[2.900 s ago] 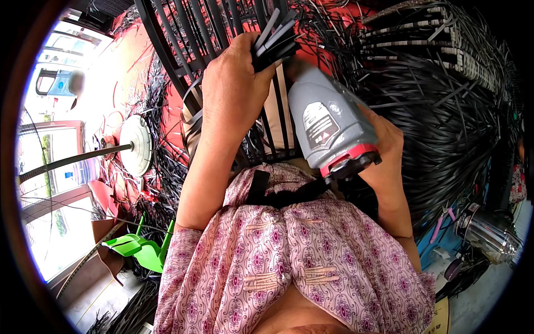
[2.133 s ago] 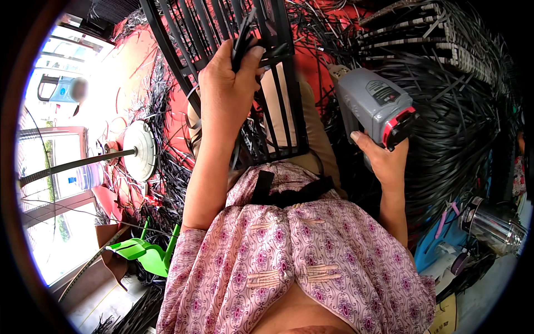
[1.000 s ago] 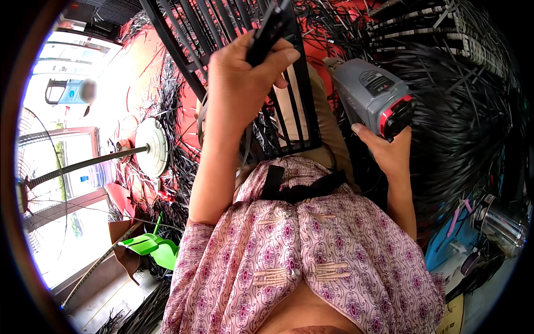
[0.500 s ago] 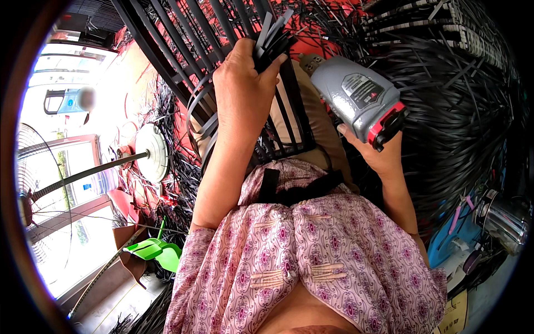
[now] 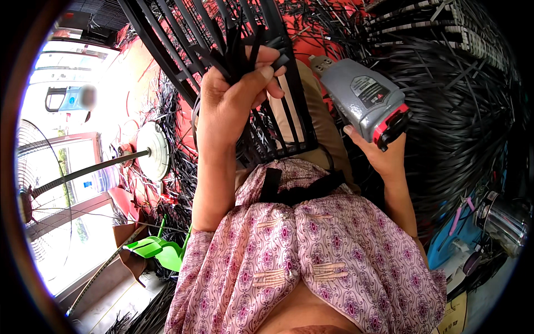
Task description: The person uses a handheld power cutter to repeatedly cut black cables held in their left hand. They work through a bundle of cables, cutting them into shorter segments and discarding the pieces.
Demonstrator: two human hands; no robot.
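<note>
In my left hand (image 5: 222,106) is a bunch of short black flat strips (image 5: 236,53), pinched between thumb and fingers, their ends fanning upward. The hand hovers over a black slatted frame (image 5: 301,114) that leans across my lap. My right hand (image 5: 386,158) grips a grey pneumatic staple gun (image 5: 350,83) with a red-and-black rear cap. Its metal nose points up and left, beside the frame's right rail and apart from it. Most of my right fingers and the tool's handle are hidden under its body.
A large heap of loose black strips (image 5: 445,122) lies at right, below a woven piece (image 5: 423,25). At left are a pedestal fan's round white base (image 5: 154,151) and a green dustpan (image 5: 167,253). A metal container (image 5: 503,220) is at lower right. Strips litter the red floor (image 5: 311,44).
My left hand has turned and shifted slightly left and down, and the strips in it now point more up and left. The staple gun in my right hand has moved slightly right.
</note>
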